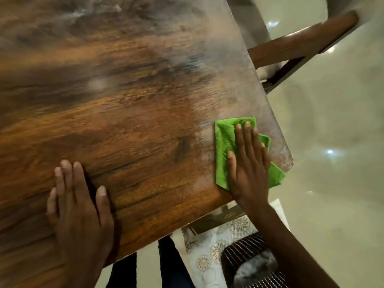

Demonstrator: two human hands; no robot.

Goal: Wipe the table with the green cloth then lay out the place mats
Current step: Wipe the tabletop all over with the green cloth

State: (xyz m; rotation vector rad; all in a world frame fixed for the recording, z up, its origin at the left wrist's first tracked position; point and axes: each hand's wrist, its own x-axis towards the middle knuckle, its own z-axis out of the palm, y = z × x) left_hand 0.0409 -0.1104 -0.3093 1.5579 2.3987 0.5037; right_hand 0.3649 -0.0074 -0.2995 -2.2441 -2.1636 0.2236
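1. We are pressing our right hand (pixel 248 163), fingers straight, flat on the green cloth (pixel 225 142) near the bench (pixel 124 100) corner.
2. We are resting our left hand (pixel 76 206), fingers straight, on the bench's near edge.

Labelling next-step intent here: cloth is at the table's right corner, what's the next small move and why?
Probably sweep the green cloth leftward along the near edge. The right hand presses it flat by the table corner, the left hand rests flat on bare wood, and no place mats lie on the top yet.
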